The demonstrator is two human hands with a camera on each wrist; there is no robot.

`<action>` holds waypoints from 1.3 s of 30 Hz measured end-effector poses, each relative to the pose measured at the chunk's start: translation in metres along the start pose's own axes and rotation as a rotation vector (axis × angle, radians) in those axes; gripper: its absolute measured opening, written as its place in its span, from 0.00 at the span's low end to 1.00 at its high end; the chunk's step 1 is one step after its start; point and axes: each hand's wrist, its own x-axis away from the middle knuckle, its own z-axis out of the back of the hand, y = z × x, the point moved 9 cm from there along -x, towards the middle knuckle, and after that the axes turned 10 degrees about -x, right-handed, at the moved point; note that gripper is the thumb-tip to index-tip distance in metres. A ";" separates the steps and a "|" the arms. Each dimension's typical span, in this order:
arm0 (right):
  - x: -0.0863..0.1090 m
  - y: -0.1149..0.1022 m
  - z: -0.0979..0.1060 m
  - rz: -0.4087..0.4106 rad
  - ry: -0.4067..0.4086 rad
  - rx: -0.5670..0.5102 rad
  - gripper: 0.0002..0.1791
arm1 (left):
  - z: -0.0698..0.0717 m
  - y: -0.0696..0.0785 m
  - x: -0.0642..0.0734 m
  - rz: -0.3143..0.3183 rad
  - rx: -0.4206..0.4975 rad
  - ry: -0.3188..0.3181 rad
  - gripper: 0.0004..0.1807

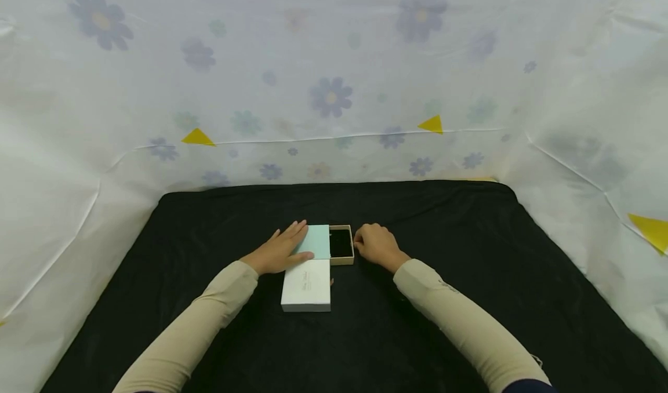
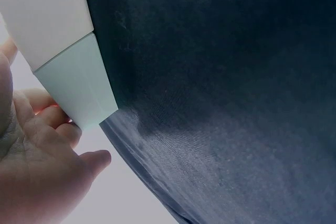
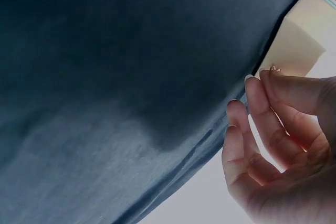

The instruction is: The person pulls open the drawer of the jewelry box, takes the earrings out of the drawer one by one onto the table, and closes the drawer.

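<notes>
A white box point(image 1: 305, 286) with faint grey lettering and a pale mint band point(image 1: 316, 241) lies on the black cloth. Out of the mint part's right side sticks a tan drawer tray point(image 1: 342, 261) with a black lining point(image 1: 341, 243). My left hand point(image 1: 279, 251) rests on the mint part, its fingers fairly straight and its thumb spread toward the white part. Just right of the tray's end is my right hand point(image 1: 377, 245). In the right wrist view, its thumb and forefinger pinch a tiny rose-coloured loop point(image 3: 275, 68) at the tan end wall; most of the loop is hidden.
Black cloth point(image 1: 417, 335) covers the table around the box. A small brownish thing point(image 1: 331, 281) shows beside the white part's right edge. White flower-printed sheeting point(image 1: 334, 161) rises behind and at both sides, with yellow triangles point(image 1: 198, 137) on it.
</notes>
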 end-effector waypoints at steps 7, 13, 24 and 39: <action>0.002 0.010 0.003 -0.042 -0.003 0.009 0.07 | 0.000 0.000 0.001 -0.004 0.007 0.013 0.43; 0.005 0.016 0.006 -0.050 -0.010 -0.015 0.07 | 0.001 -0.001 0.001 -0.004 0.006 0.016 0.43; 0.006 0.023 0.008 -0.062 -0.006 -0.023 0.07 | 0.000 -0.003 -0.001 -0.009 0.003 0.026 0.44; 0.009 0.029 0.011 -0.084 0.004 -0.041 0.07 | 0.000 -0.003 0.000 -0.009 0.010 0.028 0.43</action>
